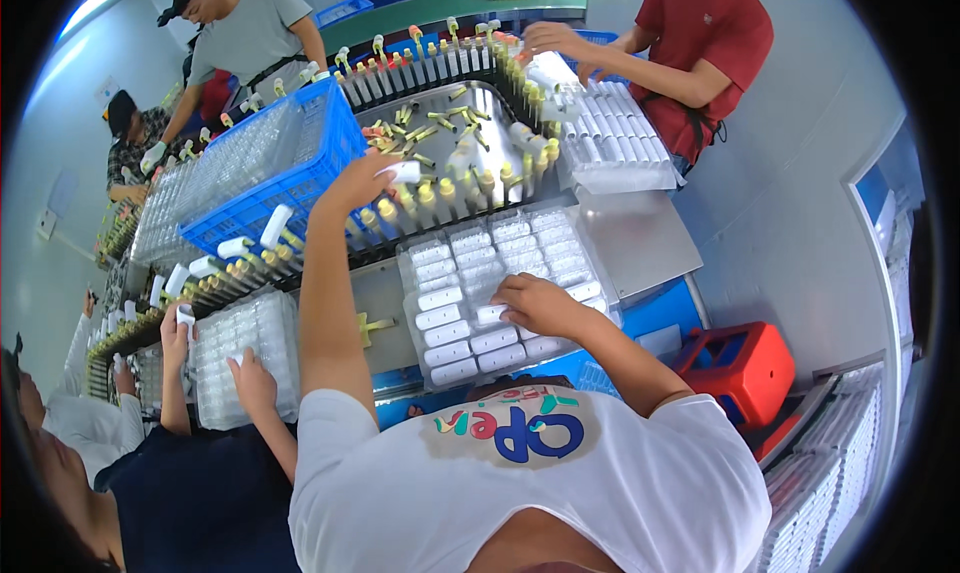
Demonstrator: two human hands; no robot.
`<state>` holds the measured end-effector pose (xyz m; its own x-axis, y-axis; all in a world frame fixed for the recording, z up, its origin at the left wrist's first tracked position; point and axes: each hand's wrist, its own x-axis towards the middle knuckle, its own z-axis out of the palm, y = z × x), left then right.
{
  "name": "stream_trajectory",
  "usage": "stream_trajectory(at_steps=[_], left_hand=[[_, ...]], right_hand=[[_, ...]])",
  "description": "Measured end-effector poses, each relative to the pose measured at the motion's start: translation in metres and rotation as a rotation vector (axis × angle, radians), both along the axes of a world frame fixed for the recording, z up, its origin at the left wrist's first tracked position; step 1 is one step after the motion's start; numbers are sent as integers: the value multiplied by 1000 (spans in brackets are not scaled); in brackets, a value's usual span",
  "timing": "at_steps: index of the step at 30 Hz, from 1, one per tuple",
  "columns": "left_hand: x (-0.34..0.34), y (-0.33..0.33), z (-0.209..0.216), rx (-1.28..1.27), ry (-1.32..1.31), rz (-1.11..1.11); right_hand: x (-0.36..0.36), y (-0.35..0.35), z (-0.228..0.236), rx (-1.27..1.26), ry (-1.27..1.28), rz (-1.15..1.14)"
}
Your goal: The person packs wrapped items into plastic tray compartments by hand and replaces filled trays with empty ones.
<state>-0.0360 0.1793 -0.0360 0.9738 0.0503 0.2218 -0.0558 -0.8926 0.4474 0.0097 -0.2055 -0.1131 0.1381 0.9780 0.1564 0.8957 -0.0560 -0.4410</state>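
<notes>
My left hand (358, 183) reaches forward over a row of yellow-tipped dark posts (428, 195), its fingers closed on a small white plastic casing (405, 172). Nearer to me lies a clear blister tray (408, 285) with rows of similar white casings, the nearer ones showing a small dark slot. Over the middle of this tray is my right hand (540, 305), fingers pinched at a white casing (490, 314) that sits in or just above its pocket. The right fingertips partly cover that casing. Behind the posts, loose yellow-and-black pieces (440, 120) lie in a metal tray (490, 103).
A blue crate (345, 123) holding clear trays stands beyond my left forearm. At left, a co-worker's hands (255, 383) work over another clear tray (235, 343). A person in red (705, 33) stands far right by stacked trays (615, 133). A red bin (765, 373) sits right.
</notes>
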Motion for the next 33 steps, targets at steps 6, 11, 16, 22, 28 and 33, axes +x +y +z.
stream_trajectory(at_steps=[6,11,16,22,28,33], left_hand=[[-49,-15,-23,-13,-201,279],[-86,-19,-24,245,-367,515],[-97,-114,-68,305,-460,581],[-109,-176,-106,93,-102,346],[-106,-174,-93,73,71,261],[-109,-166,-90,68,196,248]], right_hand=[[63,-22,39,245,523,-469],[140,4,65,445,205,-783],[127,20,67,604,252,-722],[132,64,42,550,420,-647],[116,139,73,395,15,-476],[69,169,41,544,-302,-392]])
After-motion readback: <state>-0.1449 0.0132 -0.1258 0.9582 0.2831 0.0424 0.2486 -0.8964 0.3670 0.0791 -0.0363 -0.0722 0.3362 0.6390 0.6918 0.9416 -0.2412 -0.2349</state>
